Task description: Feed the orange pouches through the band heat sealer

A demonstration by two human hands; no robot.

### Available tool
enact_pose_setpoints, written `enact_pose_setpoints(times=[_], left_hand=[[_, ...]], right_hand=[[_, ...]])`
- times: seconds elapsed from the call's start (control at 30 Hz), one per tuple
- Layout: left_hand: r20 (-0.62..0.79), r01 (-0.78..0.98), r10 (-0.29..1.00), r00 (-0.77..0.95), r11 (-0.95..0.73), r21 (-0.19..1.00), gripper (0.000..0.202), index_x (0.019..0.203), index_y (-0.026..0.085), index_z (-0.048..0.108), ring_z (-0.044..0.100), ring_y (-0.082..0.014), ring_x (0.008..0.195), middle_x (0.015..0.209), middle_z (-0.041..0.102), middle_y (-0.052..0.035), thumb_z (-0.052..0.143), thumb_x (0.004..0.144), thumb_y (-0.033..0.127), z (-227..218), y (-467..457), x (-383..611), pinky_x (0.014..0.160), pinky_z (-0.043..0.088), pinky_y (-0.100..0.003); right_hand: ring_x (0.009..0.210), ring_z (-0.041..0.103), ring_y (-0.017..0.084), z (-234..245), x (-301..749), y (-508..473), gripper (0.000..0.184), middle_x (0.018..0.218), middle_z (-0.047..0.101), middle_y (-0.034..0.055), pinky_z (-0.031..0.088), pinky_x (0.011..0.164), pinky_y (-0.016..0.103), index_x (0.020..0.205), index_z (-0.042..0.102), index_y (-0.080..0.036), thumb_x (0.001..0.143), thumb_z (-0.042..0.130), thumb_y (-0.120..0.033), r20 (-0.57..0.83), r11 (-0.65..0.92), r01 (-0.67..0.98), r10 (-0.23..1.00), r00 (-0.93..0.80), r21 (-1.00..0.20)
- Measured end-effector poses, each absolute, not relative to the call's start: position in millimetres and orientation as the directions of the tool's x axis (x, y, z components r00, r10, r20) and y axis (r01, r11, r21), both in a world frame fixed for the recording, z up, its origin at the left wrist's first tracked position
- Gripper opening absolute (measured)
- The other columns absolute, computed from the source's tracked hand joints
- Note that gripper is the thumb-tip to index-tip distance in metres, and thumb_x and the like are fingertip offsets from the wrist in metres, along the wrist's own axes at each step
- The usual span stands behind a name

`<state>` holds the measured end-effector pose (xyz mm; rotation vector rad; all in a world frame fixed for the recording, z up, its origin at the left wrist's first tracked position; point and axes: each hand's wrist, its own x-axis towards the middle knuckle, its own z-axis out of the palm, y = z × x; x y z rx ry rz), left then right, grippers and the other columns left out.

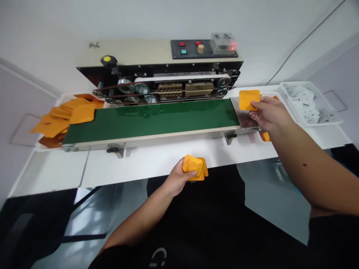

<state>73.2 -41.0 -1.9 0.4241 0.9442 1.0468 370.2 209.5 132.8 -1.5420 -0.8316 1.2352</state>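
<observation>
My left hand (pixel 178 177) grips a small stack of orange pouches (pixel 193 166) by the table's front edge, thumb on top. An orange pouch (pixel 246 99) is pinched between the thumb and fingers of my right hand (pixel 270 112). It is held over the metal plate (pixel 246 118) at the right end of the green conveyor belt (pixel 162 119). Behind the belt stands a band sealing machine (pixel 157 63) with rollers and drive bands along its front. More orange pouches (pixel 265 136) show partly behind my right hand and wrist.
At the belt's left end, a white bin (pixel 42 147) overflows with orange pouches (pixel 67 112), one overlapping the belt. A clear-walled tray (pixel 322 122) of small white packets (pixel 303 101) stands at the right. The control panel (pixel 190 50) carries buttons, a knob and a clear box (pixel 223 43).
</observation>
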Motion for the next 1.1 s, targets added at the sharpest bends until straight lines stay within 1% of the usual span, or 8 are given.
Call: enact_pose_setpoints(times=[0.07,0.2,0.37,0.6,0.67,0.77,0.9,1.1], left_hand=[[-0.465,-0.536,0.869,0.172,0.478,0.696,0.07,0.126,0.018,0.069,0.074,-0.0279,0.11,0.121,0.077,-0.0119,0.106,0.068,0.031,-1,-40,73,0.098,0.058,-0.04],[-0.479,-0.541,0.862,0.167,0.486,0.686,0.068,0.124,0.019,0.07,0.073,-0.0266,0.108,0.12,0.077,-0.0113,0.106,0.068,0.029,-1,-38,73,0.095,0.059,-0.038],[-0.483,-0.537,0.859,0.171,0.492,0.685,0.069,0.126,0.019,0.07,0.073,-0.0275,0.11,0.121,0.076,-0.0111,0.106,0.068,0.028,-3,-37,73,0.097,0.057,-0.039],[-0.486,-0.538,0.858,0.165,0.491,0.685,0.064,0.124,0.02,0.071,0.072,-0.0265,0.11,0.121,0.076,-0.0095,0.105,0.07,0.026,-3,-35,71,0.097,0.056,-0.038],[-0.486,-0.54,0.858,0.165,0.491,0.684,0.063,0.124,0.02,0.072,0.072,-0.0266,0.109,0.12,0.076,-0.0096,0.105,0.07,0.025,-4,-35,70,0.097,0.056,-0.039],[-0.481,-0.545,0.86,0.171,0.489,0.681,0.063,0.124,0.02,0.071,0.072,-0.0265,0.108,0.12,0.076,-0.01,0.105,0.071,0.026,-5,-35,70,0.097,0.056,-0.039],[-0.48,-0.547,0.862,0.166,0.485,0.682,0.065,0.124,0.02,0.071,0.072,-0.0258,0.109,0.121,0.076,-0.01,0.105,0.07,0.027,-5,-35,70,0.096,0.057,-0.038],[-0.472,-0.557,0.867,0.162,0.475,0.681,0.064,0.123,0.019,0.071,0.072,-0.0245,0.105,0.116,0.076,-0.0087,0.105,0.07,0.028,-5,-34,68,0.093,0.058,-0.036]], right_hand=[[0.046,0.052,0.006,132,371,216,0.021,0.069,0.065,-0.0007,0.046,0.046,0.012,0.094,0.064,-0.018,0.104,0.058,0.0,-0.324,-0.321,-0.054,0.913,0.249,-0.946],[0.048,0.056,0.007,128,368,228,0.022,0.072,0.068,0.0008,0.051,0.046,0.012,0.091,0.062,-0.018,0.104,0.056,-0.001,-0.327,-0.32,-0.069,0.913,0.244,-0.945],[0.047,0.055,0.007,125,352,242,0.023,0.068,0.064,0.0003,0.05,0.043,0.012,0.086,0.062,-0.017,0.101,0.061,0.0,-0.328,-0.317,-0.086,0.916,0.232,-0.945],[0.05,0.06,0.008,122,334,256,0.023,0.072,0.069,0.0029,0.059,0.049,0.016,0.084,0.063,-0.017,0.099,0.062,0.0,-0.328,-0.315,-0.092,0.923,0.203,-0.945],[0.051,0.062,0.009,119,331,259,0.02,0.073,0.069,0.0031,0.059,0.047,0.016,0.086,0.065,-0.018,0.098,0.066,-0.001,-0.328,-0.315,-0.097,0.927,0.181,-0.944],[0.06,0.072,0.013,117,330,261,0.014,0.081,0.073,0.0056,0.057,0.043,0.016,0.092,0.069,-0.018,0.095,0.077,-0.007,-0.325,-0.316,-0.087,0.938,0.121,-0.945],[0.069,0.078,0.016,118,333,250,0.018,0.094,0.076,0.0077,0.052,0.041,0.013,0.099,0.072,-0.019,0.09,0.088,-0.019,-0.275,-0.271,-0.05,0.958,0.084,-0.961],[0.071,0.078,0.014,111,338,175,0.024,0.105,0.078,0.0057,0.05,0.044,0.016,0.1,0.073,-0.022,0.087,0.089,-0.034,-0.067,-0.07,0.007,0.983,0.171,-0.998]])
